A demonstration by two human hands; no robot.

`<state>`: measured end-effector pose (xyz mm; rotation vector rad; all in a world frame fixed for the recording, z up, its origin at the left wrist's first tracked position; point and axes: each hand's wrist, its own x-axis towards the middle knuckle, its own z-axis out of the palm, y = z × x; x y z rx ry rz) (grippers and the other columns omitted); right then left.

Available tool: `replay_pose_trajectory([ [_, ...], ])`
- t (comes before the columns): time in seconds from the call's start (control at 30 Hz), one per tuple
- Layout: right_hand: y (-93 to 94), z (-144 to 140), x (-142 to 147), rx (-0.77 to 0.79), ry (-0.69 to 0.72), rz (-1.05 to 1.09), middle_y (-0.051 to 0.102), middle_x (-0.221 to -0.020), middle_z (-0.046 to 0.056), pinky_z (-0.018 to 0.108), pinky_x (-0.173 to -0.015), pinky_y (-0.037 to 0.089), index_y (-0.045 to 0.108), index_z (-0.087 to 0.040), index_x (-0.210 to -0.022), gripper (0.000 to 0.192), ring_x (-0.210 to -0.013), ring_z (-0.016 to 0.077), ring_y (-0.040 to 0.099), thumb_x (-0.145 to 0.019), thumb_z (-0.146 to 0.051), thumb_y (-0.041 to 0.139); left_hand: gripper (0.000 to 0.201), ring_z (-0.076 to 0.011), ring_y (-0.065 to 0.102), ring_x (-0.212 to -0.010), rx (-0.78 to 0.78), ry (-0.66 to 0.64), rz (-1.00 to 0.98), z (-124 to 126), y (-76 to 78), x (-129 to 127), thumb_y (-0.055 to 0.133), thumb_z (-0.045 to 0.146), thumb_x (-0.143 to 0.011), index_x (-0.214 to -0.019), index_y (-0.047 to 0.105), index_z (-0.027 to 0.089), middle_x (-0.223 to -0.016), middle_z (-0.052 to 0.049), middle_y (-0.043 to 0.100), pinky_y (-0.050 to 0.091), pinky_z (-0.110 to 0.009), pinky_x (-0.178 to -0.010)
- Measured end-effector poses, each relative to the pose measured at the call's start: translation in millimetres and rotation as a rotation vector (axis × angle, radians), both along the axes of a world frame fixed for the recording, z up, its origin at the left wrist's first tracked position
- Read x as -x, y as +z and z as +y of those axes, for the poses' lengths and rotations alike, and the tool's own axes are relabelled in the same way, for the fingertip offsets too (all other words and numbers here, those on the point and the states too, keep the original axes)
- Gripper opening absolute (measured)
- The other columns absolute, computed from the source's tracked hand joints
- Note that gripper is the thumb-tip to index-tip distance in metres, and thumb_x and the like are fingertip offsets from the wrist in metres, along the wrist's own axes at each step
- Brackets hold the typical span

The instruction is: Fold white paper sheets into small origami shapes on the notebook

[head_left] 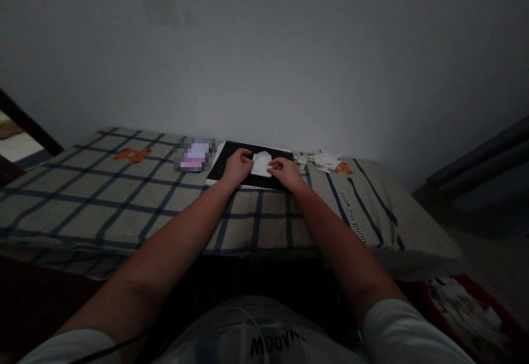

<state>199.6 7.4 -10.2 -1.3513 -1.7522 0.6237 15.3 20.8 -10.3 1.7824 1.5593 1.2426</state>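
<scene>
A small piece of folded white paper (262, 164) with a pointed top lies over a black sheet (220, 168) in the middle of the table. My left hand (238, 166) pinches its left edge between thumb and fingers. At the right edge, my right hand (286, 171) has its thumb and fingertips closed on the same paper. White sheets with a dotted border stick out from under the black one. Just right of it sits a loose pile of folded white paper pieces (326, 160).
A checked cloth (173, 198) covers the table, which stands against a grey wall (264, 66). Left of the black sheet lies a phone-like object with a blurred screen (195, 155). At the lower right, a red container (481, 287) holds pale scraps.
</scene>
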Motion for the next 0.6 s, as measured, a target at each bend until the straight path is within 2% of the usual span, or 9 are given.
replay_pose_trajectory([
  [0.1,1.6,-0.6,-0.1,0.006,0.007,-0.026,0.068,-0.079,0.003,0.027,-0.069,0.046,0.071,-0.014,-0.09,0.018,-0.07,0.0133,0.059,-0.073,-0.018,0.069,0.036,-0.017,0.066,-0.073,0.005,-0.009,0.033,0.4,-1.4,0.7,0.061,0.016,-0.074,-0.11,0.06,0.015,-0.079,-0.003,0.07,0.05,-0.026,-0.069],
  [0.2,2.7,-0.4,-2.3,-0.086,0.007,-0.132,0.069,-0.084,0.007,0.028,-0.074,0.046,0.072,-0.012,-0.087,0.013,-0.076,0.0155,0.06,-0.079,-0.016,0.064,0.042,-0.0174,0.064,-0.075,-0.057,-0.053,0.096,-0.7,-1.8,1.7,0.062,0.016,-0.074,-0.116,0.056,0.013,-0.085,-0.005,0.069,0.05,-0.028,-0.072],
  [0.33,3.5,2.3,-8.2,-0.248,0.031,-0.318,0.069,-0.093,0.009,0.032,-0.084,0.044,0.072,-0.014,-0.091,0.016,-0.089,0.0185,0.06,-0.084,-0.013,0.058,0.041,-0.0225,0.058,-0.105,-0.397,-0.095,0.324,-5.6,3.9,3.6,0.062,0.019,-0.078,-0.118,0.058,0.013,-0.117,-0.013,0.062,0.045,-0.035,-0.093],
  [0.37,3.9,3.6,-9.8,-0.272,0.036,-0.365,0.069,-0.095,0.009,0.033,-0.087,0.043,0.072,-0.015,-0.091,0.017,-0.092,0.0194,0.059,-0.086,-0.013,0.056,0.036,-0.0241,0.054,-0.113,-0.48,-0.125,0.398,-7.3,6.5,4.1,0.06,0.019,-0.08,-0.116,0.06,0.015,-0.12,-0.012,0.061,0.041,-0.037,-0.099],
  [0.43,5.7,6.2,-12.4,-0.301,0.04,-0.463,0.069,-0.098,0.009,0.034,-0.089,0.042,0.072,-0.017,-0.092,0.019,-0.096,0.021,0.057,-0.088,-0.015,0.054,0.029,-0.0245,0.051,-0.117,-0.57,-0.251,0.542,-10.8,12.0,4.7,0.054,0.019,-0.086,-0.112,0.065,0.017,-0.121,-0.011,0.062,0.038,-0.04,-0.102],
  [0.5,9.3,8.5,-14.1,-0.318,0.04,-0.557,0.069,-0.099,0.009,0.035,-0.088,0.041,0.073,-0.018,-0.094,0.021,-0.096,0.0221,0.056,-0.09,-0.017,0.052,0.031,-0.0253,0.049,-0.122,-0.598,-0.398,0.704,-13.3,16.3,4.6,0.049,0.017,-0.089,-0.114,0.066,0.019,-0.124,-0.01,0.063,0.036,-0.042,-0.102],
  [0.6,17.3,10.5,-15.5,-0.34,0.062,-0.683,0.069,-0.1,0.011,0.036,-0.087,0.039,0.073,-0.018,-0.095,0.022,-0.095,0.0233,0.055,-0.09,-0.017,0.052,0.035,-0.0255,0.048,-0.126,-0.6,-0.491,0.871,-14.0,18.7,3.4,0.046,0.014,-0.089,-0.118,0.065,0.018,-0.126,-0.011,0.063,0.032,-0.045,-0.104],
])
